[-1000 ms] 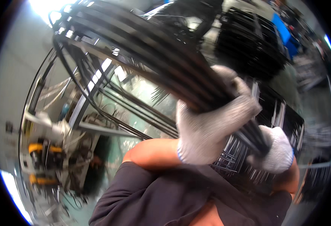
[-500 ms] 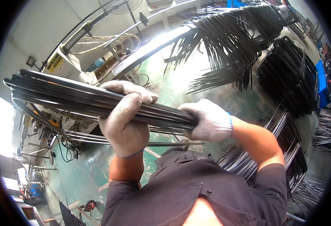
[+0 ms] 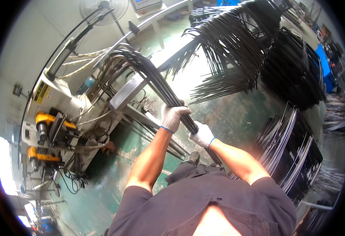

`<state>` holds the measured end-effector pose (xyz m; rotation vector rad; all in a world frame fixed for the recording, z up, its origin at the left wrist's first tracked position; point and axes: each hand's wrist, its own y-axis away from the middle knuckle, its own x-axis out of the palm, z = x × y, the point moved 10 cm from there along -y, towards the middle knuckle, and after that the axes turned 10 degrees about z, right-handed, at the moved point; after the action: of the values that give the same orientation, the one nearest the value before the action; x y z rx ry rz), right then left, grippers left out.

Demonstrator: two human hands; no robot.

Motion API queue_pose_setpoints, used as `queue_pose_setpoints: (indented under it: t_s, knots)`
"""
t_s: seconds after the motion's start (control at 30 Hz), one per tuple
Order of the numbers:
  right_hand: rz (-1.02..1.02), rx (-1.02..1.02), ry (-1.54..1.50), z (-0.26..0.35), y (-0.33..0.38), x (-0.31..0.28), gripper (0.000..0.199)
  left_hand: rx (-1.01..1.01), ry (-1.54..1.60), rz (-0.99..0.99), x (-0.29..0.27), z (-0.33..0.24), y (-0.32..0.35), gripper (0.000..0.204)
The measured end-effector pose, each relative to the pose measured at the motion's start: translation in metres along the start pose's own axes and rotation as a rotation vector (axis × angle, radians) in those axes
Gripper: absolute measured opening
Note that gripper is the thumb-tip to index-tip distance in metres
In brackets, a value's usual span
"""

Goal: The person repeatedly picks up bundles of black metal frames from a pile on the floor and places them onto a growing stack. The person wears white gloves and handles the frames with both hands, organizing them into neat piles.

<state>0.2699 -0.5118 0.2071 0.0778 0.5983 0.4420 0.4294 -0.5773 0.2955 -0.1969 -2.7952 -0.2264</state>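
A bundle of dark bent metal rods (image 3: 154,78) slants across the middle, its curved end at the far left and its other end down near my waist. My left hand (image 3: 173,117), in a pale knit glove, is closed round the bundle at mid-length. Lower down and to the right, my right hand (image 3: 202,135), gloved too, grips the same rods. The bent end lies over or just above a metal beam (image 3: 129,93); I cannot tell whether they touch. Other legs of the rods hang below the beam, left of my left hand.
Many black bent rods (image 3: 227,43) hang over the beam's far part. Further stacks (image 3: 292,74) stand at the right, with a rack of rods (image 3: 286,145) beside my right arm. At left is a machine with yellow-and-black parts (image 3: 48,122). A fan (image 3: 101,10) stands far left.
The bundle has swung from pointing left, close to me, to pointing away toward the beam. Both hands have moved farther out and down with it, still gripping.
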Motion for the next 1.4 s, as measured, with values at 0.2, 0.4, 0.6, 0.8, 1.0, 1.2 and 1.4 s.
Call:
queue_pose_setpoints:
  t_s: [0.2, 0.4, 0.6, 0.8, 1.0, 1.2, 1.4]
  knots:
    - [0.028, 0.207, 0.034, -0.041, 0.021, -0.028, 0.069, -0.139, -0.165, 0.115, 0.012, 0.088, -0.087, 0.013]
    - [-0.302, 0.480, -0.019, -0.130, 0.124, -0.070, 0.063, 0.015, -0.256, -0.007, 0.017, 0.093, -0.160, 0.022]
    - [-0.448, 0.837, -0.147, -0.239, 0.285, -0.071, 0.060, -0.017, -0.450, 0.158, 0.009, 0.110, -0.191, 0.028]
    - [-0.735, 1.082, -0.117, -0.340, 0.415, -0.138, 0.057, -0.170, -0.430, 0.382, -0.011, 0.089, -0.162, 0.037]
    - [-0.731, 1.324, 0.092, -0.447, 0.460, -0.238, 0.103, -0.208, -0.382, 0.139, -0.043, 0.063, -0.154, 0.051]
    - [-0.595, 1.413, 0.318, -0.484, 0.369, -0.333, 0.134, -0.260, -0.540, -0.282, -0.029, 0.065, -0.144, 0.021]
    - [-0.486, 1.491, 0.567, -0.572, 0.331, -0.368, 0.083, -0.448, -0.542, -0.351, -0.049, 0.122, -0.139, 0.009]
